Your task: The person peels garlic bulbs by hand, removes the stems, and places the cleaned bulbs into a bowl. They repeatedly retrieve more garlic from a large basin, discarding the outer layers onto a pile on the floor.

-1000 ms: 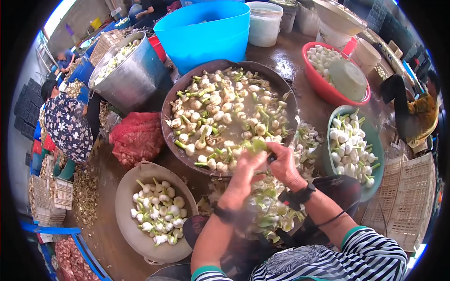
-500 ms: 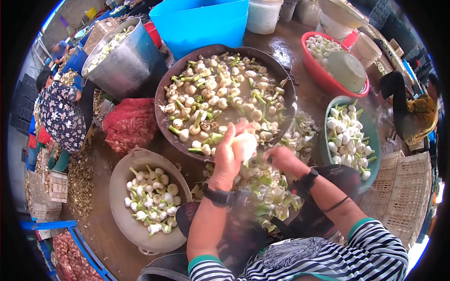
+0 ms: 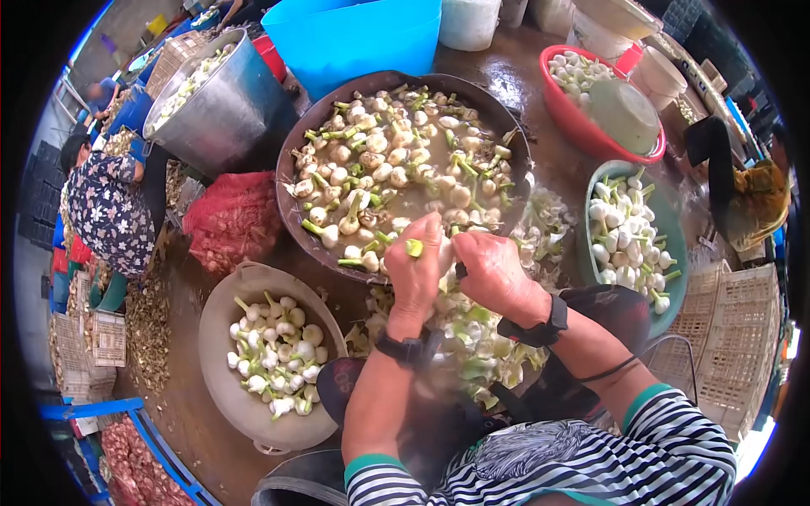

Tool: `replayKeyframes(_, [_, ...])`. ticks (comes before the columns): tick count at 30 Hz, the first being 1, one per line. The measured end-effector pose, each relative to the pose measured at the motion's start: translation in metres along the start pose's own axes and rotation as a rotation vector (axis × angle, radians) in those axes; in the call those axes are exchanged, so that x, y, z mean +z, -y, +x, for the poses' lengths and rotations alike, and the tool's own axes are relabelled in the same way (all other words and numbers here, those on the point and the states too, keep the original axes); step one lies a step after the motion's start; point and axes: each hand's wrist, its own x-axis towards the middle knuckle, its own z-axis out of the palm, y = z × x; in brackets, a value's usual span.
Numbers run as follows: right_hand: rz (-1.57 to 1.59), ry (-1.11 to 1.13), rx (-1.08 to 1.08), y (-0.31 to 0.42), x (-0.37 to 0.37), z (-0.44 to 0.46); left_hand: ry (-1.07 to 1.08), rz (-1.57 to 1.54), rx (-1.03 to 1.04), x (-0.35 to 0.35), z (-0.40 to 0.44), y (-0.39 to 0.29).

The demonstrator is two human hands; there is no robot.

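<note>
Above the near rim of a wide dark pan (image 3: 291, 198), my left hand (image 3: 411, 274) is closed around a garlic bulb (image 3: 445, 255). Its cut green stem pokes out between thumb and fingers. My right hand (image 3: 499, 274) is closed in a fist against the bulb's right side; a small dark piece shows at its fingers, its kind hidden. Murky water and many garlic bulbs with green stems (image 3: 396, 156) fill the pan. Below my hands lies a heap of peeled garlic skins and leaves (image 3: 481, 346).
A grey metal pot (image 3: 221, 337) of cleaned bulbs stands front left, a green basin (image 3: 675, 253) of bulbs right. Around them are a red basin (image 3: 557, 110), blue tub (image 3: 354, 42), steel pot (image 3: 224, 118), red mesh sack (image 3: 232, 223) and wicker baskets (image 3: 726, 337). Other people sit at both sides.
My right hand has come up and left to meet the bulb in my left hand. My left hand has turned, so the stem now faces up toward me.
</note>
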Motion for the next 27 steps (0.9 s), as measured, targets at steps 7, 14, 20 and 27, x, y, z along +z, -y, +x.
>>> replayKeyframes(7, [1.041,0.157,0.555,-0.026,-0.013,-0.036,0.343,-1.362,-0.175,-0.031,0.021,-0.002])
replayKeyframes(14, [0.037,0.572,0.243,-0.030,-0.014,-0.068,0.292,-1.391,-0.261,-0.028,0.019,0.012])
replayKeyframes(20, [1.069,0.006,0.192,-0.007,0.010,0.004,0.179,-1.363,-0.476,-0.004,0.007,0.008])
replayKeyframes(27, [1.639,-0.037,0.134,-0.011,-0.018,0.008,-0.193,-1.264,-0.535,-0.013,0.019,0.033])
